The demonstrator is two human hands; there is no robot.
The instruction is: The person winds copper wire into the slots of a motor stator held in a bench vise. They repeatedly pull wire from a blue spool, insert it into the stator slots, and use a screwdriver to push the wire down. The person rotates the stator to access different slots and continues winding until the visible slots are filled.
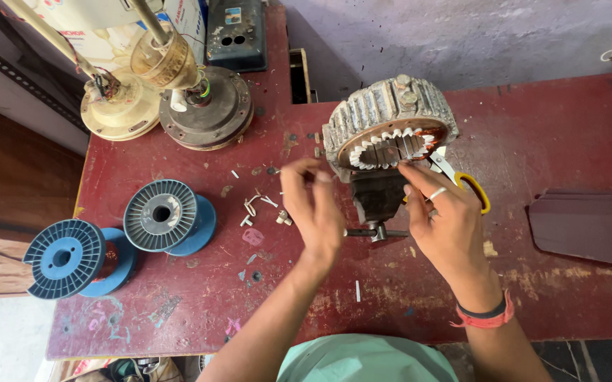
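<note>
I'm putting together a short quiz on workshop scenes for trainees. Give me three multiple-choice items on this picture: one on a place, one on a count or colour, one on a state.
1. Where do the wire spools lie? A. on the table's left part B. at its right edge C. on the stator
2. How many blue spools show? A. one B. two C. four
3. What does the right hand hold? A. nothing B. a hammer C. yellow-handled scissors

Answers:
1 A: the two blue spools lie on the left of the red table.
2 B: two show, side by side.
3 C: the right hand grips the scissors at the stator; the left hand is empty.
</note>
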